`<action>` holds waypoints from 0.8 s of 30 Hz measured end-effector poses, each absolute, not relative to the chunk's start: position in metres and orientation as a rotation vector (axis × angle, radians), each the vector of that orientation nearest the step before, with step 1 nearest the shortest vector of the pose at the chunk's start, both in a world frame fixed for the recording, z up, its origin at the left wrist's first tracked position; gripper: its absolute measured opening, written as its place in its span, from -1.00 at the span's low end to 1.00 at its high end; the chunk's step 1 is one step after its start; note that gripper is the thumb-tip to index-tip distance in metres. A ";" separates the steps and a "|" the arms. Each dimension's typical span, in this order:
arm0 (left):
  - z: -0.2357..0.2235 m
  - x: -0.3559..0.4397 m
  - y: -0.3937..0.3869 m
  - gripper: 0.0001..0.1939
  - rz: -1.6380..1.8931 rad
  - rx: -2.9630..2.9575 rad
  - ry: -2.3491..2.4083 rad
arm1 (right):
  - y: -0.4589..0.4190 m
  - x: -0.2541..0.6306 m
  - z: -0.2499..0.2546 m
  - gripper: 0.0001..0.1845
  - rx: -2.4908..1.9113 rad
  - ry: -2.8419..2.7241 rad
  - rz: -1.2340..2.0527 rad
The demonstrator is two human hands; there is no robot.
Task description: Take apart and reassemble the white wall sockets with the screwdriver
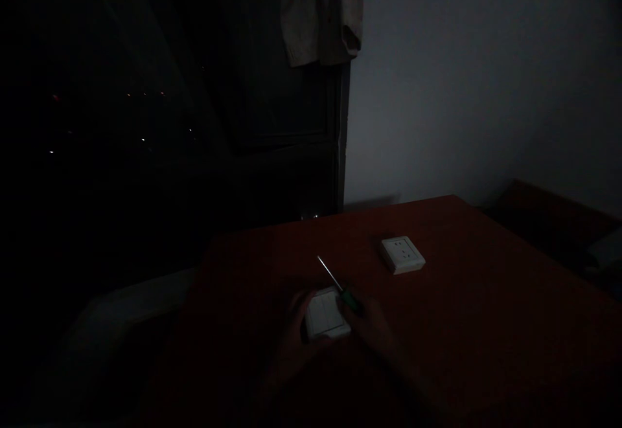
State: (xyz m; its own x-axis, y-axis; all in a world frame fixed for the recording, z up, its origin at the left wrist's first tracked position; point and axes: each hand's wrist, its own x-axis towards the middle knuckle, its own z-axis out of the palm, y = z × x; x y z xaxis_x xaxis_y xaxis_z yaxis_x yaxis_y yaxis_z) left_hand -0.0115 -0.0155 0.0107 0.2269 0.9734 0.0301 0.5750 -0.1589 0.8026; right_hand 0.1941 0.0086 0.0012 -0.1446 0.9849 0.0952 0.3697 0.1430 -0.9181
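Observation:
A white two-panel wall switch [324, 313] sits in my left hand [295, 335], whose fingers and thumb wrap its left side and near edge. My right hand [370, 326] is closed round the green handle of a screwdriver [331, 274]. Its metal shaft points up and to the left, over the far edge of the switch. The fingers of my right hand lie against the right side of the switch. Farther off to the right, a white socket box [403, 254] rests on the table with its slots facing up. Darkness hides much of both hands.
The reddish-brown table [466, 285] reaches back to a pale wall [437, 91]. On the left is a dark window [160, 123] with small lights beyond it, and a curtain [315, 13] hangs at the top. Something reddish-brown [558, 214] stands beyond the table's right edge.

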 end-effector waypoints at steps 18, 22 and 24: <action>0.013 -0.011 -0.031 -0.28 0.807 1.525 1.646 | -0.010 0.182 0.006 -0.66 -1.641 -1.780 0.683; 0.015 -0.012 -0.036 -0.22 0.792 1.449 1.620 | -0.019 0.185 0.005 -0.64 -1.627 -1.785 0.698; 0.014 -0.011 -0.036 -0.16 0.757 1.423 1.585 | -0.021 0.188 0.005 -0.64 -1.641 -1.789 0.711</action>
State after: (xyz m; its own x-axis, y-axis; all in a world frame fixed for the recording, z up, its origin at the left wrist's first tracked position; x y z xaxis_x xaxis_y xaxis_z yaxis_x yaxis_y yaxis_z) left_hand -0.0114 -0.0365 0.0137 0.0117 0.9805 -0.1960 0.4642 0.1683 0.8696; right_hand 0.1882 -0.0212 0.0047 -0.0537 0.9958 0.0747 0.6728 0.0913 -0.7342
